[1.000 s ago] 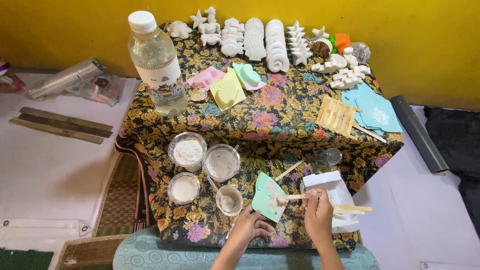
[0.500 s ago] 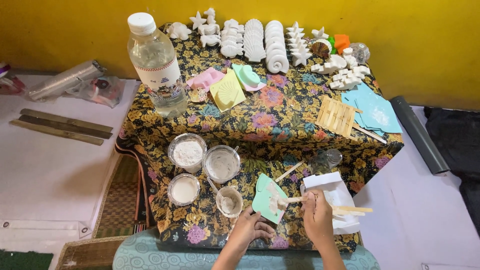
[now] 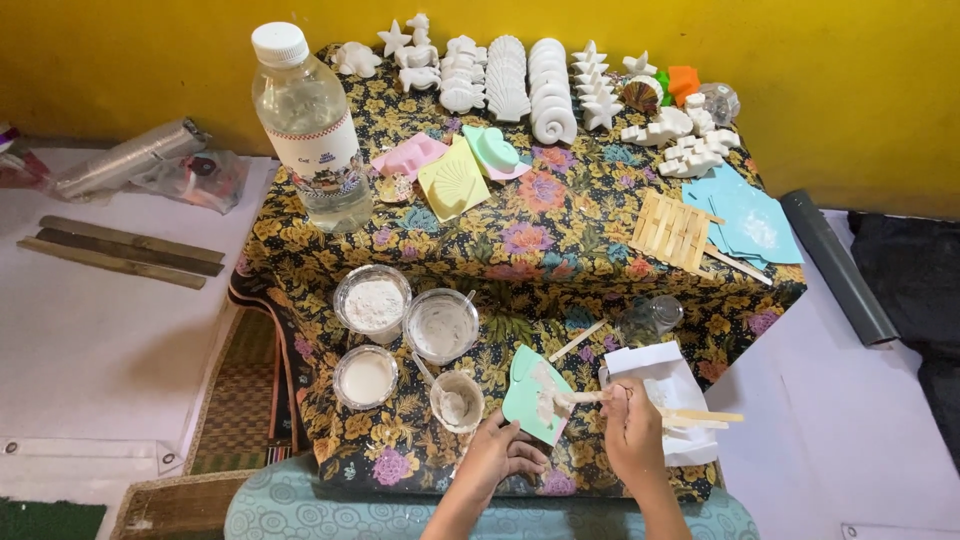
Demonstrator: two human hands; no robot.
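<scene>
Left hand: my left hand (image 3: 497,455) grips the green mould (image 3: 532,393) at its near edge.
Right hand: my right hand (image 3: 632,430) pinches a wooden stick (image 3: 580,397) over it.
Beyond: four cups (image 3: 405,340), water bottle (image 3: 311,128).

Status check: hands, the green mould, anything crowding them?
Left hand grips green mould at its lower edge. Right hand holds wooden stick onto mould's white paste. Small cup close left, white paper under right hand.
</scene>
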